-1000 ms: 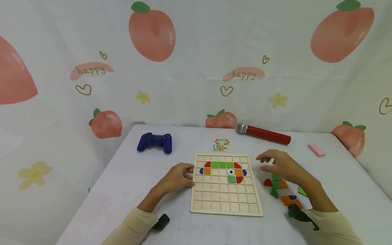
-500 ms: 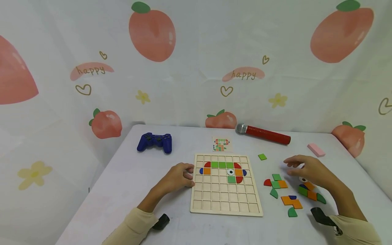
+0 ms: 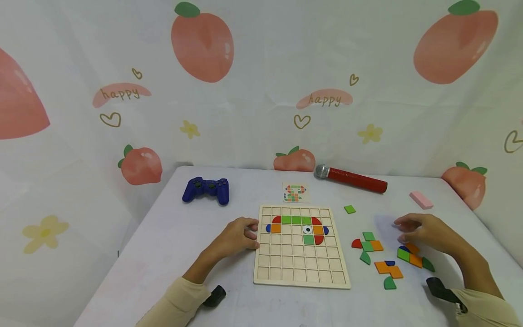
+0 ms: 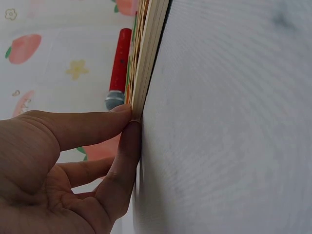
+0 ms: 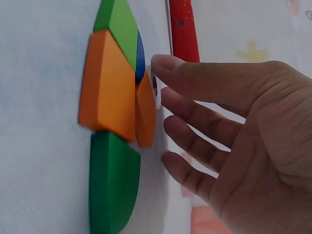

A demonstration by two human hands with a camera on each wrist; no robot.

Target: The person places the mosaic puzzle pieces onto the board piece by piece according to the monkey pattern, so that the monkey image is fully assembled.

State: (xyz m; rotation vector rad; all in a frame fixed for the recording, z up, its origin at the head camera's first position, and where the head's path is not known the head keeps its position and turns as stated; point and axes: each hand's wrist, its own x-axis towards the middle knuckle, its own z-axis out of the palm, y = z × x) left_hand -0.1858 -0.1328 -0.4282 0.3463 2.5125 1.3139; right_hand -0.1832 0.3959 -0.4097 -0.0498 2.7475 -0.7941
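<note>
My left hand [image 3: 234, 237] is at the left edge of a wooden grid board [image 3: 286, 274]; in the left wrist view its thumb and a finger pinch the board's edge [image 4: 141, 92]. On the board, red, orange, green and blue tiles and one eye tile [image 3: 308, 230] form part of a figure. My right hand [image 3: 426, 231] is low over the loose tiles on the right, thumb and fingers apart. In the right wrist view a white eye tile [image 5: 157, 92] shows by the thumb and fingertips, beyond an orange tile [image 5: 109, 87] and a dark green quarter-round tile [image 5: 117, 183].
Between board and right hand lie loose tiles [image 3: 367, 246], with a green tile [image 3: 349, 209] farther back. A picture card [image 3: 296, 192] is behind the board. A blue game controller [image 3: 206, 190], a red microphone [image 3: 355, 179] and a pink block [image 3: 421, 200] sit toward the back.
My right hand has moved right, away from the board's right side, to the far cluster of loose tiles, now covering the eye tile. A green tile shows behind. The left hand stays put.
</note>
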